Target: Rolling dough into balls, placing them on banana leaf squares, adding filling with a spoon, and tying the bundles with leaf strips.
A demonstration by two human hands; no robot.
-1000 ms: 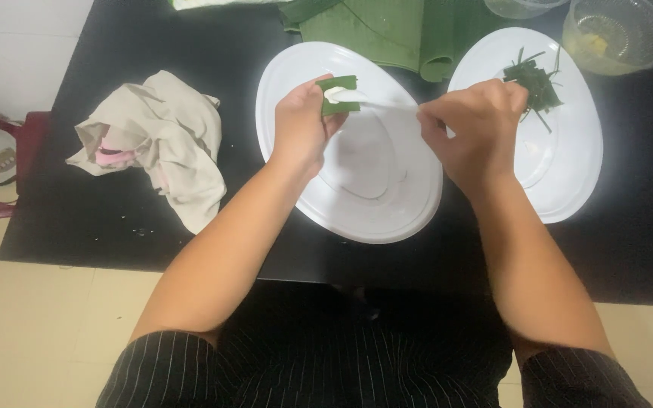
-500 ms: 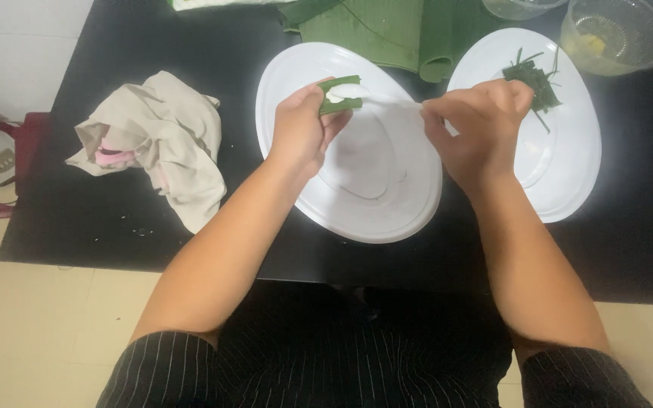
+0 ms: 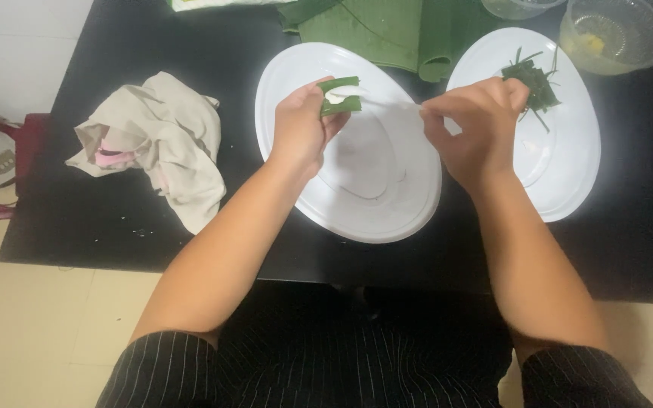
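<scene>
My left hand (image 3: 301, 123) holds a small green leaf parcel (image 3: 339, 95) with something white inside, above a white oval plate (image 3: 387, 215). A thin strand runs from the parcel to my right hand (image 3: 471, 132), whose fingertips are pinched on its end. A second white oval plate (image 3: 568, 166) lies to the right, with a small pile of green leaf strips (image 3: 532, 77) on it, just beyond my right hand.
Folded green leaves (image 3: 376, 29) lie at the back of the black table (image 3: 115, 219). A crumpled beige cloth (image 3: 162, 142) sits to the left. A clear bowl (image 3: 615, 34) with something yellow stands at the back right. A dark red chair (image 3: 1, 151) is off the left edge.
Both hands stay above the left plate. The parcel has turned slightly in my left hand, and a white patch now shows on it. My right hand keeps the strand pulled out.
</scene>
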